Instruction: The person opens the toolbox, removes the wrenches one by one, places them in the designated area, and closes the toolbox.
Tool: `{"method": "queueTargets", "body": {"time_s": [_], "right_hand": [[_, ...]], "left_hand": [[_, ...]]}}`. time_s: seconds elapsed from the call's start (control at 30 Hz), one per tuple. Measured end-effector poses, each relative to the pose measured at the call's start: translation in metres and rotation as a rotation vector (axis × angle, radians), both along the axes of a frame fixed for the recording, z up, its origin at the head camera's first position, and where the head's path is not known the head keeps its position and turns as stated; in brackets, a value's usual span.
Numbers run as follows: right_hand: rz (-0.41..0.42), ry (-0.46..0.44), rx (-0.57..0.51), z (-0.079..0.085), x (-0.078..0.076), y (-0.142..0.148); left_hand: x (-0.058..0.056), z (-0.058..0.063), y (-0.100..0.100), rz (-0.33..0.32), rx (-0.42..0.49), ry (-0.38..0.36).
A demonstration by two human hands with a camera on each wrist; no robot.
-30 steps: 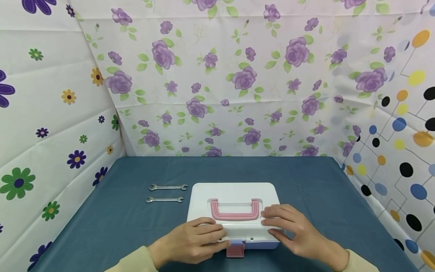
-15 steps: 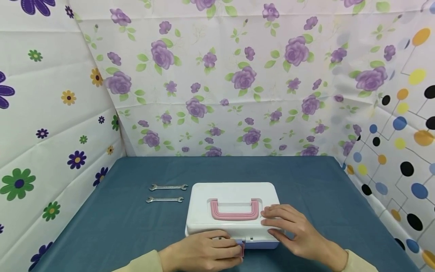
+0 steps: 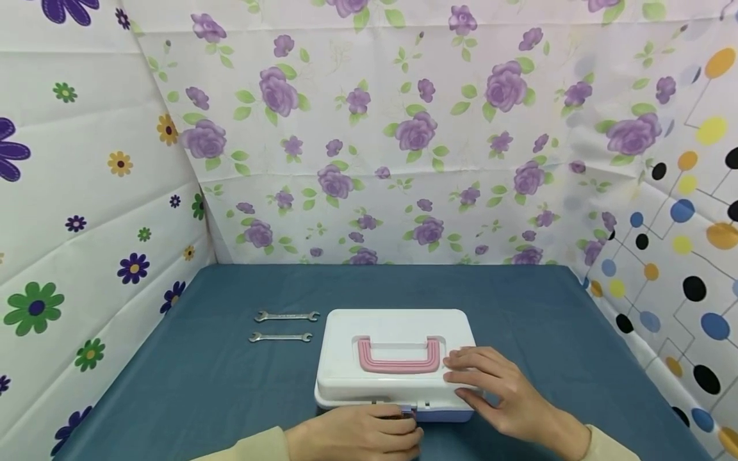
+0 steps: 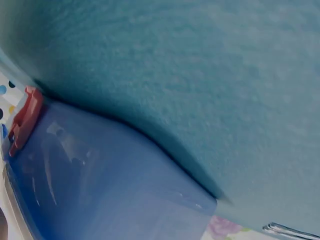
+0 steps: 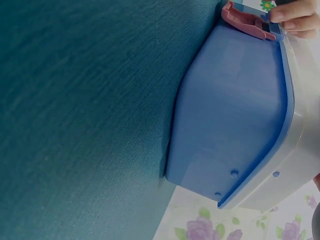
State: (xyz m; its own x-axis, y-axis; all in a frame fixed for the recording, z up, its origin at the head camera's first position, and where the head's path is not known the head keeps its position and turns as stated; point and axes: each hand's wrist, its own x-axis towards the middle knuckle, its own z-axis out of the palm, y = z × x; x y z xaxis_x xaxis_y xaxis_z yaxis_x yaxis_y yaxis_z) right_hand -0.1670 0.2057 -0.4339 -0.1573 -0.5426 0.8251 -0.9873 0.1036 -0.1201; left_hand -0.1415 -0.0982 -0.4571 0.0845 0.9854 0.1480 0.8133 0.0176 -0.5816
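Observation:
A white-lidded case [image 3: 398,325] with a pink handle [image 3: 399,367] on top and a blue-purple base stands on the table. My left hand [image 3: 360,435] is at its front edge, covering most of the pink latch. In the right wrist view the latch [image 5: 246,22] slants out from the blue base, with my left fingertips [image 5: 295,17] right at its upper end. The left thumb is hidden, so whether the hand pinches the latch I cannot tell. My right hand [image 3: 498,387] rests on the lid's right front corner, fingers extended and slightly spread.
Left of the case lie two metal open-ended wrenches, an upper one [image 3: 286,316] and a lower one [image 3: 280,337], roughly parallel. A blue-green cloth [image 3: 230,397] covers the table. Patterned sheets [image 3: 380,128] hang behind it and along both sides.
My left hand has moved right and down along the case's front, from beside the raised pink latch to in front of it. My right hand has stayed on the lid.

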Motion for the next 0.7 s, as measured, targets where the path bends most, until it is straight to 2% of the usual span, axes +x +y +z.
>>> {"method": "queueTargets", "body": {"time_s": [0.23,0.47,0.7], "right_hand": [[0.003,-0.003,-0.003,-0.0021,-0.0003,0.0004],[-0.009,-0.011,0.001,-0.0039,-0.0005,0.0021],[-0.017,-0.007,0.003,-0.0054,-0.0009,0.0027]], "left_hand": [[-0.0005,-0.0071,0.0039,0.068,-0.062,0.038],[-0.0021,-0.0075,0.0073,0.101,-0.105,0.060],[-0.0030,-0.0051,0.0091,0.120,-0.147,0.185]]}}
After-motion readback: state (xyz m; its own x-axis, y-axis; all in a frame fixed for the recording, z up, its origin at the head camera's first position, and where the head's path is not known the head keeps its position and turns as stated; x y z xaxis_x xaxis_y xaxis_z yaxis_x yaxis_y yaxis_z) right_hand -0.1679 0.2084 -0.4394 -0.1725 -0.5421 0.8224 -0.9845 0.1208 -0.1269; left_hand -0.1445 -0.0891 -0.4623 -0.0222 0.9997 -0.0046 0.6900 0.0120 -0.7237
